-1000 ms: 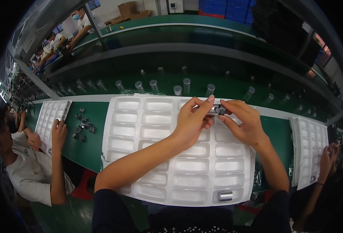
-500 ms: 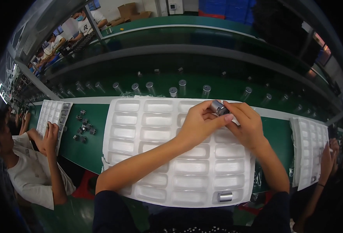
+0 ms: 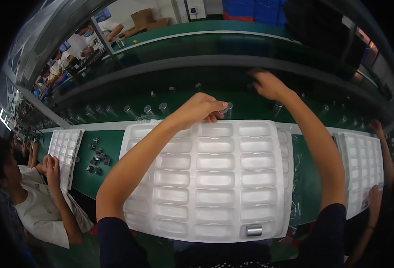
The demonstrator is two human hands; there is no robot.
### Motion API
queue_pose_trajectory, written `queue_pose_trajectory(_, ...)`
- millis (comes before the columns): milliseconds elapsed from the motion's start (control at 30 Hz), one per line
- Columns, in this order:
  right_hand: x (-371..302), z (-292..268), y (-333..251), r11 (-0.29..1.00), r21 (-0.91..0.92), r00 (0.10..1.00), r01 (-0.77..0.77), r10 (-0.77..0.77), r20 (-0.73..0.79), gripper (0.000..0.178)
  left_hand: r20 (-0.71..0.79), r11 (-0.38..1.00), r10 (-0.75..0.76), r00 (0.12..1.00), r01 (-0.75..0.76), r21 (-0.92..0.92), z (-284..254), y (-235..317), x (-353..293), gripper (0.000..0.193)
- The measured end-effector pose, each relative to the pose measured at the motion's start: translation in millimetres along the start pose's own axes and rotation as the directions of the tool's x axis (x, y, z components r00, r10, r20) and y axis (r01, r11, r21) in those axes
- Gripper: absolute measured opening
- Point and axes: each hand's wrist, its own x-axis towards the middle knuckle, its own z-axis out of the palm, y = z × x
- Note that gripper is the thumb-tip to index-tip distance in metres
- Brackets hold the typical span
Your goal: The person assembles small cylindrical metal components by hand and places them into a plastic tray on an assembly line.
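Green work surface [image 3: 308, 196] spanned the station, with a dark green strip [image 3: 226, 85] beyond its pale edge rail; clock positions were taken from the centre of the white moulded plastic tray [image 3: 192, 188]. Blue plastic crates [image 3: 255, 10] stood far off between twelve and one o'clock, and brown cardboard boxes [image 3: 143, 18] near eleven. The left hand [image 3: 200, 108] was at twelve o'clock, over the tray's far edge. Its grip was narrow, thumb and fingers on a silver metal cylinder [image 3: 223, 110], largely covered. Another cylinder stood upright just behind it. The right hand [image 3: 268, 85] was at one o'clock, extended over the strip, fingers bent and blurred; whether its grip held anything could not be determined. One brushed silver cylinder [image 3: 254, 230] lay on its side in a tray compartment between four and five o'clock. Upright silver-grey cylinders [image 3: 163, 108] stood on the strip near eleven. Small dark block-like parts [image 3: 97, 157] lay loosely clustered on the surface between nine and ten. Co-workers sat at nine and three o'clock, each beside a similar white tray.
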Motion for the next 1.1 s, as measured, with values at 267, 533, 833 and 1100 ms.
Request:
queue_pose_trajectory(267,18,40,17,0.986,0.114,0.954,-0.125,0.088,0.285,0.039,-0.023,0.958,0.090,0.996,-0.081,0.274,-13,-8,46,0.034)
queue_pose_trajectory(533,-27,-21,-29,0.142,0.979,0.838,-0.147,0.543,0.047,0.030,0.265,0.814,-0.019,0.964,-0.139,0.564,-7,-36,125,0.035)
queue_pose_trajectory(833,-130,-110,-89,-0.476,0.868,0.904,0.140,0.420,0.085,0.029,0.069,0.657,0.087,0.994,-0.110,0.745,-32,-28,124,0.036)
queue_pose_trajectory(1100,-212,-77,-112,-0.677,0.735,0.885,0.033,0.361,0.293,0.034,0.555,0.716,0.416,0.721,-0.636,0.289,108,54,-107,0.024)
